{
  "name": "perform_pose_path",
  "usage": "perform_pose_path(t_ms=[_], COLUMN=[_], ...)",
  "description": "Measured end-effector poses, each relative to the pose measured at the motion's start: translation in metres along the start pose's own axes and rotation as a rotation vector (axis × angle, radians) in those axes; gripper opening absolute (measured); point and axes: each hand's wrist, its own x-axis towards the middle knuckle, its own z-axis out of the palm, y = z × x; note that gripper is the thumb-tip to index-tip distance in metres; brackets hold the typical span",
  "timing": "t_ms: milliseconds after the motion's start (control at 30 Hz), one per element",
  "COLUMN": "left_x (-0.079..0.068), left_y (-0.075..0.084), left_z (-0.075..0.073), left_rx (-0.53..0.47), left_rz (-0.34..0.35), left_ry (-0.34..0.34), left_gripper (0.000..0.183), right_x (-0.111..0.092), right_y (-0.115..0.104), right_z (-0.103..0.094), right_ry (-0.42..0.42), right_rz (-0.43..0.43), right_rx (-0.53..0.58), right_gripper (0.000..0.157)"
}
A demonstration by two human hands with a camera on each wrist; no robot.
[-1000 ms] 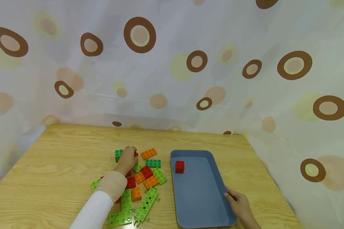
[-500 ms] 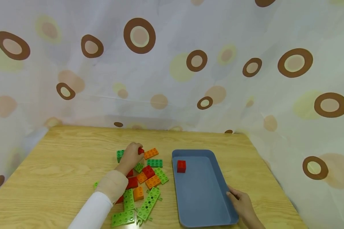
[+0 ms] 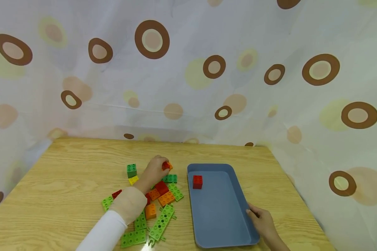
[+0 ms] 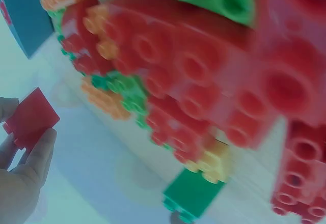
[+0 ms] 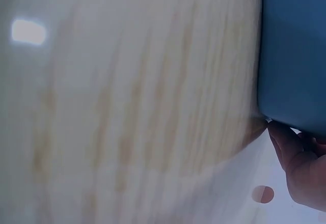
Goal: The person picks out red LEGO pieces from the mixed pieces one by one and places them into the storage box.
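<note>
Between the thumb and fingers of my left hand [image 3: 153,172] is a red toy building brick [image 4: 34,117], pinched above the back of a loose brick pile. In the head view it partly covers an orange brick behind it. My right hand [image 3: 263,222] grips the right rim of a blue-grey tray [image 3: 220,209], thumb over the edge; the right wrist view shows fingers against the tray's outer wall. One red brick [image 3: 197,182] stands inside the tray near its far left corner. Part of the pile is hidden under my left forearm.
Several green, orange, red and yellow bricks lie left of the tray, among them a long green wheeled-base piece [image 3: 162,223] and a dark green brick [image 3: 131,170]. The wooden table [image 3: 81,157] ends at a patterned cloth [image 3: 176,87] behind and on the right.
My left hand has moved right with the red brick, away from the dark green brick and toward the tray. The right hand keeps its grip on the tray rim.
</note>
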Motion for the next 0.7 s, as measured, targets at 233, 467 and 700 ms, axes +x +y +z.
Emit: perform_pose_path(t_ms=[233,467,700], left_x=[-0.005,-0.011,-0.017], left_y=[0.021,0.045,0.063], left_z=[0.018,0.04,0.055], left_rx=[-0.022,-0.035,0.102], left_rz=[0.079,0.205,0.293], left_ry=[-0.077,-0.146,-0.224], left_gripper=[0.028,0.027,0.023], right_x=[0.0,0.001,0.001], right_y=[0.001,0.0,-0.002], right_z=[0.0,-0.001,-0.003], right_ry=[-0.006,-0.004,-0.016], right_rz=[-0.005,-0.005,-0.014], right_rx=[-0.022,-0.025,-0.029], right_gripper=[0.036,0.036,0.035])
